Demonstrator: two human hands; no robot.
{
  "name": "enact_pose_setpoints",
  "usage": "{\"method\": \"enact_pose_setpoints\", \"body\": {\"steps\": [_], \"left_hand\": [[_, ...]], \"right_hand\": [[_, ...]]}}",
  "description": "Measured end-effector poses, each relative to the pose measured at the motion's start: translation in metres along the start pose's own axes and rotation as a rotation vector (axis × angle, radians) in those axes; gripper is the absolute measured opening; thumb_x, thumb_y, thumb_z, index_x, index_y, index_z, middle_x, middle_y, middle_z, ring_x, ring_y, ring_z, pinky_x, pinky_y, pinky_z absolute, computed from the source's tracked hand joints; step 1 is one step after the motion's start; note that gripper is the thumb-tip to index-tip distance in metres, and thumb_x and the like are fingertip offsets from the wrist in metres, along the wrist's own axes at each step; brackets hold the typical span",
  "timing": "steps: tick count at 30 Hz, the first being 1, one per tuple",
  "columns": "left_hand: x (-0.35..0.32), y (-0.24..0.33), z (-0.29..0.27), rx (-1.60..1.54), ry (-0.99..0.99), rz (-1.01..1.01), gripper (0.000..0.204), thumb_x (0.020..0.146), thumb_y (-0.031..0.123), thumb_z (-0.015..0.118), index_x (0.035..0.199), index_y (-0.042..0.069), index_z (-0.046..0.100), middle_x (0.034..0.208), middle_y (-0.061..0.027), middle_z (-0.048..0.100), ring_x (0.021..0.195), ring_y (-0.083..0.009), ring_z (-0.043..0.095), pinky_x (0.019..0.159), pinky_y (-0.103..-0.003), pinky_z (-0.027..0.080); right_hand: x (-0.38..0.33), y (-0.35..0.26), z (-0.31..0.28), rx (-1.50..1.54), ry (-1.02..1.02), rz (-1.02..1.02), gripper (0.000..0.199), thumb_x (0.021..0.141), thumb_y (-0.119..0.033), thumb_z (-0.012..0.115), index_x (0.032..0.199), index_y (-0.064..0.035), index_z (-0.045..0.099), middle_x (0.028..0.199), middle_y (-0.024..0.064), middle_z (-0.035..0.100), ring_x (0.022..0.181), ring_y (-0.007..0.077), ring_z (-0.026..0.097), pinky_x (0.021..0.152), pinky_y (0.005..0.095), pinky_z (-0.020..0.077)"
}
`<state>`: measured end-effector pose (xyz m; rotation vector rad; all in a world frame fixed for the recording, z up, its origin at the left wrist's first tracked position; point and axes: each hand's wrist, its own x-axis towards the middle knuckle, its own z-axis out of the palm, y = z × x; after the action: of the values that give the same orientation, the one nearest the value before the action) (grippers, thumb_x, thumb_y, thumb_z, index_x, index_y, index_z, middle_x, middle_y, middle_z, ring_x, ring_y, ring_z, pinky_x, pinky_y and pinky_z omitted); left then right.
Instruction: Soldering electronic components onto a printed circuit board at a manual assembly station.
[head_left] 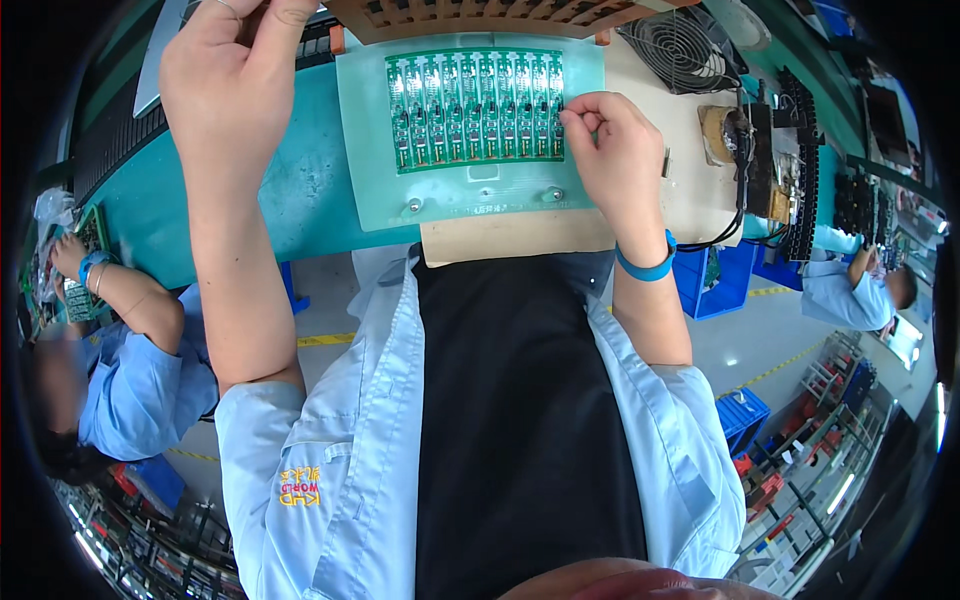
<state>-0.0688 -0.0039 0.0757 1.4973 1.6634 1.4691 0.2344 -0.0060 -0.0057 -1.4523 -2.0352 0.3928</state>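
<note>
A green circuit board panel (pixel 478 165), made of several narrow boards side by side, lies in a pale green translucent carrier plate (pixel 370 190). My right hand (pixel 615 150) is at the panel's right edge, thumb and index finger pinched together there. Whatever is between those fingertips is too small to make out. My left hand (pixel 225 80) is raised at the upper left, beyond the plate's left side. Its fingers are bent toward the thumb, and the frame's top edge cuts off part of them, so what they hold is hidden.
A brown slotted rack (pixel 480 22) stands just behind the plate. Beige board (pixel 520 238) lies under the plate's near edge on the teal table mat (pixel 300 150). A black fan (pixel 685 50) and cables are at the right. A co-worker's hand (pixel 68 258) holds circuit boards at far left.
</note>
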Motion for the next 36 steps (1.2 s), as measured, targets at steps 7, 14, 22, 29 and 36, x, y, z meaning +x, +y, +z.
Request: {"method": "enact_pose_setpoints", "body": {"steps": [7, 14, 22, 29, 36], "left_hand": [[0.004, -0.001, 0.010, -0.122, 0.100, -0.049, 0.017, 0.100, 0.003, 0.062, 0.109, -0.008, 0.070, 0.091, -0.0061, 0.064, 0.075, -0.0120, 0.051, 0.069, -0.023, 0.044], [0.012, -0.019, 0.005, -0.147, 0.105, 0.021, 0.018, 0.100, 0.003, 0.062, 0.112, -0.008, 0.070, 0.092, -0.0062, 0.066, 0.074, -0.0111, 0.051, 0.069, -0.022, 0.044], [0.012, -0.024, 0.004, -0.050, 0.077, 0.015, 0.019, 0.099, 0.003, 0.063, 0.112, -0.008, 0.071, 0.091, -0.0066, 0.067, 0.073, -0.0106, 0.051, 0.068, -0.021, 0.044], [0.016, -0.044, -0.010, 0.030, 0.037, 0.081, 0.019, 0.098, 0.004, 0.064, 0.111, -0.008, 0.071, 0.091, -0.0066, 0.068, 0.073, -0.0106, 0.052, 0.067, -0.021, 0.044], [0.019, -0.052, -0.008, -0.044, 0.012, 0.093, 0.019, 0.098, 0.004, 0.065, 0.110, -0.009, 0.071, 0.091, -0.0065, 0.069, 0.073, -0.0106, 0.054, 0.066, -0.021, 0.044]], "right_hand": [[0.005, -0.002, 0.002, -0.023, -0.028, -0.036, 0.012, 0.079, 0.000, 0.075, 0.087, -0.0074, 0.071, 0.073, -0.0002, 0.058, 0.057, 0.0165, 0.050, 0.055, 0.0293, 0.0437], [0.008, -0.015, -0.003, -0.006, -0.064, 0.015, 0.011, 0.081, -0.001, 0.074, 0.088, -0.0095, 0.071, 0.074, 0.0002, 0.059, 0.057, 0.0173, 0.052, 0.055, 0.0303, 0.0443], [0.007, -0.026, 0.015, -0.045, -0.091, -0.058, 0.010, 0.083, -0.005, 0.073, 0.090, -0.0114, 0.072, 0.076, 0.0009, 0.061, 0.058, 0.0202, 0.056, 0.056, 0.0317, 0.0464], [0.008, -0.028, 0.019, -0.245, -0.040, -0.227, 0.005, 0.085, -0.009, 0.073, 0.090, -0.0112, 0.072, 0.078, 0.0009, 0.062, 0.060, 0.0226, 0.058, 0.055, 0.0329, 0.0478], [0.009, -0.029, 0.014, -0.138, -0.079, -0.149, 0.005, 0.085, -0.008, 0.073, 0.089, -0.0110, 0.072, 0.078, 0.0011, 0.063, 0.060, 0.0225, 0.059, 0.054, 0.0328, 0.0472]]}}
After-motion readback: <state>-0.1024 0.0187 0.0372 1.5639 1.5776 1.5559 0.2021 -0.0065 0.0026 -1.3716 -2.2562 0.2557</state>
